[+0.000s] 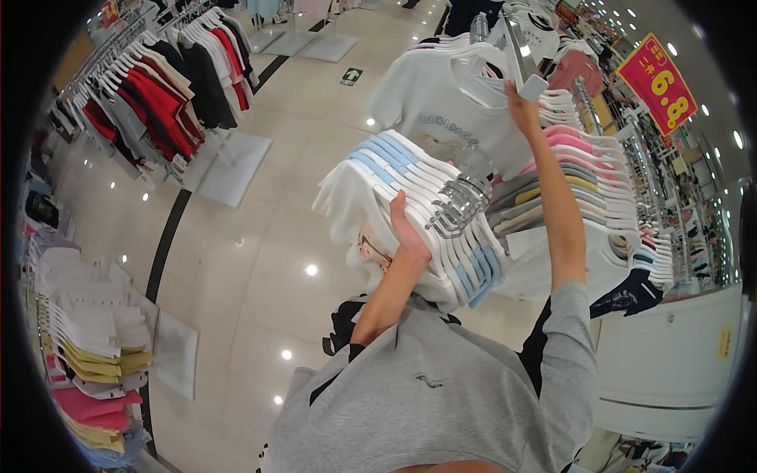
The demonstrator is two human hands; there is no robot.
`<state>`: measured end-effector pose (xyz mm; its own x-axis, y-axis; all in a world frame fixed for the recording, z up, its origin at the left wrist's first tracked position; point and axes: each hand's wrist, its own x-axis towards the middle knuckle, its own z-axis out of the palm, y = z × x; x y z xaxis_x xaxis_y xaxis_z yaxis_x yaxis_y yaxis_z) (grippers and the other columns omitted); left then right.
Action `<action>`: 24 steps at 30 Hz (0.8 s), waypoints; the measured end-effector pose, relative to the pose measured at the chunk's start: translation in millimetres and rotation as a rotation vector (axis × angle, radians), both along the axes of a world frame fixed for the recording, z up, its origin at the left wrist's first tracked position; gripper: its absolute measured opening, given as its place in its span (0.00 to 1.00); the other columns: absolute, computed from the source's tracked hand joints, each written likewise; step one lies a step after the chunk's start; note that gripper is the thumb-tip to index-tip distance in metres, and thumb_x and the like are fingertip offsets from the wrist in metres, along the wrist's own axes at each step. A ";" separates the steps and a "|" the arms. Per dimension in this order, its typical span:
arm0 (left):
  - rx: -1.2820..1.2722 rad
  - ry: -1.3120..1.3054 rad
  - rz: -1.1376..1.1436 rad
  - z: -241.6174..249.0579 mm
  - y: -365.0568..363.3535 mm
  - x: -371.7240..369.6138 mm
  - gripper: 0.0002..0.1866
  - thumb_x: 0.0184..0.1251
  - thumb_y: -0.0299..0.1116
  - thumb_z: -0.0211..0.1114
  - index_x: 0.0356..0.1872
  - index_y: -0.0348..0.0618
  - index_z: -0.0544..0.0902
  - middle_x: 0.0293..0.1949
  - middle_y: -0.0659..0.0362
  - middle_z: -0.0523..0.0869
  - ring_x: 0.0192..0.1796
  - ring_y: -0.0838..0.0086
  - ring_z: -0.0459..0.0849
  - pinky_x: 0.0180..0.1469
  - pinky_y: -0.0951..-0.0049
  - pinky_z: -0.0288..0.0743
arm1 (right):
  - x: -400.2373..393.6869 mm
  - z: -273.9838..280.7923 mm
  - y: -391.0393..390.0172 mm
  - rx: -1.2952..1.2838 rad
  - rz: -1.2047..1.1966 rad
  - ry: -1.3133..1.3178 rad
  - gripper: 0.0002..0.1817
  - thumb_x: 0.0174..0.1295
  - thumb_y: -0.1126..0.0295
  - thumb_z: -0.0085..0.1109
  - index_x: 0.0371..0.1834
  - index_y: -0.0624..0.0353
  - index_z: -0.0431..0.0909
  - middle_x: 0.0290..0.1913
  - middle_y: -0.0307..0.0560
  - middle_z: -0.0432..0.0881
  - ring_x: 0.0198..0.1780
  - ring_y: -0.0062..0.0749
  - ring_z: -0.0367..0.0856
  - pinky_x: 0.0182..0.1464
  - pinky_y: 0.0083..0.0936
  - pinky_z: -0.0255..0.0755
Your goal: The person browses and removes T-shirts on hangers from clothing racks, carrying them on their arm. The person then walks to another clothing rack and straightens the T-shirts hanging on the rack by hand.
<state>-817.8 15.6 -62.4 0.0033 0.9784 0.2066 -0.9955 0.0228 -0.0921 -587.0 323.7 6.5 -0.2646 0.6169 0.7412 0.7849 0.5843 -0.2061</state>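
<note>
My left hand (411, 233) supports a thick bundle of white shirts (347, 197) on white hangers (426, 194), its thumb lying over them. Several clear hook pieces (461, 201) stick out from the middle of the bundle, and light blue patches (386, 154) show on the shoulders. Raised higher, my right hand (523, 109) is at the front end of a metal rack arm (516, 39), beside its white end cap (533, 88). Its fingers are curled and partly hidden there. Just left of it hangs a white printed T-shirt (441, 102).
Hangers with pink, grey and yellow tops (568, 181) fill the rack at right, above a white cabinet (670, 355). A red price sign (658, 83) stands at upper right. Clothes racks (158, 87) with white bases (236, 169) line the left across a tiled floor (268, 260).
</note>
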 end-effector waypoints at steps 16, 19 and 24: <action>0.232 -0.009 -0.131 6.9 15.2 7.6 0.50 0.58 0.58 0.60 0.74 0.35 0.54 0.74 0.41 0.59 0.75 0.49 0.59 0.75 0.51 0.56 | -46.5 22.1 -273.7 -0.523 -0.015 0.068 0.13 0.69 0.64 0.55 0.44 0.64 0.78 0.28 0.49 0.77 0.27 0.30 0.70 0.32 0.26 0.66; -0.122 0.242 0.045 -5.3 11.6 5.3 0.45 0.64 0.60 0.53 0.73 0.36 0.56 0.71 0.45 0.64 0.72 0.50 0.65 0.73 0.53 0.59 | -67.0 12.8 -278.9 -0.541 0.310 0.178 0.15 0.73 0.62 0.49 0.43 0.65 0.76 0.34 0.54 0.78 0.32 0.38 0.73 0.38 0.31 0.68; 0.079 -0.009 -0.007 -6.1 19.3 -1.0 0.45 0.64 0.59 0.54 0.74 0.39 0.56 0.71 0.46 0.65 0.72 0.52 0.66 0.72 0.51 0.62 | -61.4 14.1 -268.7 -0.673 0.366 -0.087 0.21 0.77 0.57 0.38 0.49 0.64 0.74 0.36 0.56 0.72 0.39 0.52 0.73 0.46 0.38 0.68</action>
